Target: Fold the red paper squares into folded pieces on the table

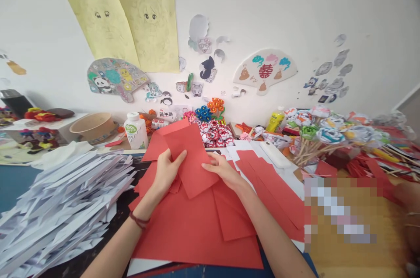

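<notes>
Between my two hands a rectangular sheet of red paper point(192, 164) is held up at a tilt. My left hand point(168, 168) grips its left edge, thumb on the front and the fingers behind it. The right edge is pinched by my right hand point(223, 170), thumb and fingers closed on the paper. Below lies a large red sheet point(190, 234) on the table. Smaller red pieces point(232, 216) rest on it to the right, and more red paper sits partly hidden behind my left hand.
Folded white paper strips point(65, 203) heap up at the left. Long red strips point(269, 186) lie at the right, near bundled paper flowers point(328, 129). A white bottle point(135, 131) and a yellow bottle point(275, 120) stand at the back. Another person's blurred arm point(411, 212) shows at far right.
</notes>
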`<state>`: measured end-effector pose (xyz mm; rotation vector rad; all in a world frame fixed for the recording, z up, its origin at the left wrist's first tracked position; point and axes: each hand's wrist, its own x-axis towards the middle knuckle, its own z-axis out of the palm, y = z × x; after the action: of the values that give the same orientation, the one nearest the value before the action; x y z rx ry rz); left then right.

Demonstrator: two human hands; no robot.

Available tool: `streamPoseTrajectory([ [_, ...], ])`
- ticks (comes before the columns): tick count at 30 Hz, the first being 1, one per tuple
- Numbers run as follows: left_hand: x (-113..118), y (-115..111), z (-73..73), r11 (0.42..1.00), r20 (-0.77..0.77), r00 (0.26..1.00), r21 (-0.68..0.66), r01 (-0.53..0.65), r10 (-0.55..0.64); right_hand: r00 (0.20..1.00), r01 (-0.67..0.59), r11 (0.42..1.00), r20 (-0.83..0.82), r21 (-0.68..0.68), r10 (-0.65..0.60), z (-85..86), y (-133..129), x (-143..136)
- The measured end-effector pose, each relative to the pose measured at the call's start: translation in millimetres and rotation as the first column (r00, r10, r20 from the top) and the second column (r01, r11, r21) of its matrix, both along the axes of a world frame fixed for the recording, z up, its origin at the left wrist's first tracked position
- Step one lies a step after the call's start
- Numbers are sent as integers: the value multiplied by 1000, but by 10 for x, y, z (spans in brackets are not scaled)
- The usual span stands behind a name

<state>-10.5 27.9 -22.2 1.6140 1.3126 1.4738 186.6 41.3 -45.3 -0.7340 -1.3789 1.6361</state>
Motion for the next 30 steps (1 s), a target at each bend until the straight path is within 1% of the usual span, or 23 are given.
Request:
streamPoseTrajectory([
  [1,-22,-5,-23,996,-93,992,44,-81,85,1000,-17,1000,10,-26,17,-18,4,4],
  [2,-44,-14,-33,986,-202,968,102,-133,151,999,-40,998,22,-51,41,-40,12,9],
  [3,-64,-26,-32,976,-323,928,167,-137,185,998,-56,996,31,-72,58,-64,24,15],
  [4,-80,-42,-24,968,-449,873,231,-94,192,998,-54,995,32,-88,57,-88,39,22],
  [5,-92,-58,-13,958,-567,802,286,-21,187,999,-30,995,22,-96,32,-111,57,27],
  [7,-100,-90,2,927,-751,630,352,128,198,997,59,993,-34,-105,-63,-144,93,31],
  [9,-89,-112,-7,909,-853,464,366,201,241,983,131,982,-108,-135,-146,-148,122,26],
  [10,-77,-117,-19,907,-878,402,365,212,259,972,155,975,-149,-161,-180,-136,130,20],
  [12,-43,-122,-47,914,-905,323,351,205,276,950,175,959,-217,-224,-224,-90,130,5],
  [14,-7,-127,-64,926,-914,298,335,172,275,938,162,956,-261,-246,-226,-36,108,-5],
  [16,22,-139,-63,937,-911,321,316,149,257,947,125,975,-270,-182,-172,-2,77,-6],
  [18,37,-157,-53,945,-898,388,286,161,206,961,119,990,-243,-76,-134,-2,53,3],
  [20,43,-166,-53,951,-861,497,235,203,107,968,175,985,-182,-5,-173,-30,48,16],
  [22,47,-155,-77,954,-756,654,174,243,-29,962,255,966,-108,29,-251,-64,57,26],
  [24,61,-122,-123,967,-534,834,110,229,-137,953,300,952,-49,63,-297,-83,60,27],
  [25,72,-102,-149,977,-387,908,67,204,-163,954,300,951,-34,78,-298,-83,56,23],
  [26,85,-82,-172,983,-232,957,19,181,-172,957,290,953,-26,91,-289,-78,46,16],
  [27,98,-65,-190,983,-86,980,-31,179,-182,961,275,956,-22,100,-274,-70,33,6],
  [28,110,-53,-201,976,40,979,-75,205,-202,965,263,959,-15,110,-263,-60,17,-5],
  [30,123,-45,-207,952,211,944,-114,283,-255,963,266,953,5,143,-269,-42,-13,-30],
])
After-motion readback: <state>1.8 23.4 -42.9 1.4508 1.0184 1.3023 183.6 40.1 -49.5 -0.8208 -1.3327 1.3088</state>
